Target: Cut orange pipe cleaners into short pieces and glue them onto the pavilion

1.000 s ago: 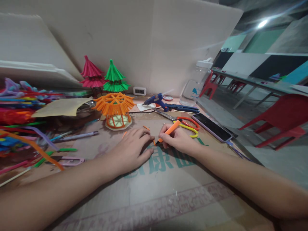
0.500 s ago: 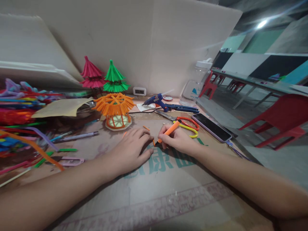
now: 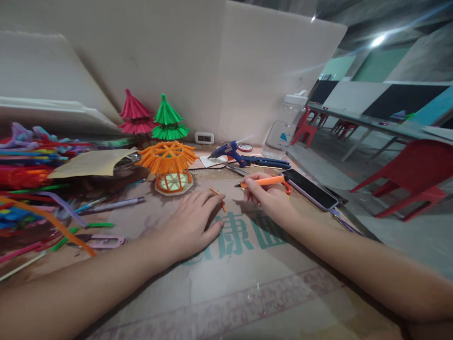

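Note:
My right hand [image 3: 265,193] grips an orange marker [image 3: 266,181], its dark tip pointing left and slightly raised off the cardboard. Palm down on the cardboard-covered table [image 3: 226,288], my left hand [image 3: 196,215] rests open with the fingers stretched forward. Small orange strips [image 3: 223,206] lie at its fingertips, partly covered by them. Just beyond that hand stands a small orange pavilion [image 3: 169,165] with a fringed roof and a pale octagonal base. Scissors [image 3: 236,170] lie behind my right hand, their handles mostly hidden.
At the back are a glue gun [image 3: 230,152], pliers [image 3: 271,163], a small clock [image 3: 204,138] and a bottle [image 3: 283,127]. A phone [image 3: 311,189] lies at right. Pipe cleaners [image 3: 31,177] crowd the left, near a pink and a green tree-like model [image 3: 168,118].
My right hand has lifted the marker away from the orange strips, up and to the right, and the marker is now nearly level. My left hand has hardly moved.

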{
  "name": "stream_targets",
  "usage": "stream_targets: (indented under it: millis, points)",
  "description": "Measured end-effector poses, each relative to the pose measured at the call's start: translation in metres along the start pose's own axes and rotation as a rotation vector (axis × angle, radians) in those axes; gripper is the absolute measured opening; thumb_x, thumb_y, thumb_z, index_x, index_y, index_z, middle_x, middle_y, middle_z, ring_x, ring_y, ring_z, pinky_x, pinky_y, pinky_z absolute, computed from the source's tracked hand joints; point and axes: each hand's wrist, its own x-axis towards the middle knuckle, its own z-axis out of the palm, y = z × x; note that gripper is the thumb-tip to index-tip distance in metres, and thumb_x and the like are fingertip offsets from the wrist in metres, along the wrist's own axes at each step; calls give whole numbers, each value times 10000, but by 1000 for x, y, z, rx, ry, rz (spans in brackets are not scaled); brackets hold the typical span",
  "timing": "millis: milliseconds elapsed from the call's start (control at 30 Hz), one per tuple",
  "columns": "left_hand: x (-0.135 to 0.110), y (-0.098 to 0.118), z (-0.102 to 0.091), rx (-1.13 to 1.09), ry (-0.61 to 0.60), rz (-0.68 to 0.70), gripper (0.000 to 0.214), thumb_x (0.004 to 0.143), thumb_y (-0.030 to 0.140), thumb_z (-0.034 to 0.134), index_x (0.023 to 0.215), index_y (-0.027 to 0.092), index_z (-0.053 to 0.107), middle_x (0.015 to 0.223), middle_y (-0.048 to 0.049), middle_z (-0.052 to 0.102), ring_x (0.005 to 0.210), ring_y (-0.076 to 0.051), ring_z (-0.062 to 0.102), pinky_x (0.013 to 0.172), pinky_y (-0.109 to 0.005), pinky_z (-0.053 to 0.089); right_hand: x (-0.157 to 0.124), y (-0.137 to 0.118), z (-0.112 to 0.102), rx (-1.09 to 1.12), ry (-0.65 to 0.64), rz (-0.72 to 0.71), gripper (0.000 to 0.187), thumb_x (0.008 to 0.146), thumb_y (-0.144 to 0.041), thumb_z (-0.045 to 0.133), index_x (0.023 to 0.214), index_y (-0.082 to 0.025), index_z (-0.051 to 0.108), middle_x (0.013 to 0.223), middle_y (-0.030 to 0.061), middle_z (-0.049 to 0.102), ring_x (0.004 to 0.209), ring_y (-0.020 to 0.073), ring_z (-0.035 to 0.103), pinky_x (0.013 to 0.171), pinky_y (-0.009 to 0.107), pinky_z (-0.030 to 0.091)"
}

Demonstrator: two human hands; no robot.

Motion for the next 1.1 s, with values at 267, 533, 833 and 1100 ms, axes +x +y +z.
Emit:
stream_targets:
  millis: [267, 533, 833, 1100]
  points:
    - [0, 1, -4, 19, -43, 51, 358, 988, 382, 500, 1242, 227, 698, 1199, -118, 611, 1167, -311, 547, 989, -507, 454, 38, 5, -53, -369, 51, -229, 106, 892, -307, 588, 921, -218, 540, 810, 27, 657, 690, 178, 579, 678, 308, 450]
    - [0, -1, 1, 66, 1, -37, 441, 958, 378, 530, 1328, 154, 617, 1320, -151, 568, 1240, -342, 504, 1061, -551, 420, 25, -1, -42, -855, -286, -116, 230, 841, -272, 691, 998, -214, 534, 950, 55, 666, 836, 211, 597, 713, 286, 381]
    - [-2, 3, -5, 10, -54, 4, 239, 981, 288, 507, 1110, 203, 689, 1058, -94, 618, 1053, -285, 565, 902, -462, 468, 10, -14, -24, -986, -384, -30, 250, 780, -36, 582, 978, -188, 556, 848, 60, 677, 763, 194, 575, 617, 282, 286]
    - [-3, 3, -4, 22, -25, 25, 231, 981, 290, 505, 1096, 206, 687, 1036, -87, 621, 1034, -281, 573, 866, -438, 470, 8, -7, -21, -795, -347, -48, 230, 786, -91, 602, 939, -219, 486, 782, 19, 632, 680, 177, 554, 575, 271, 299]
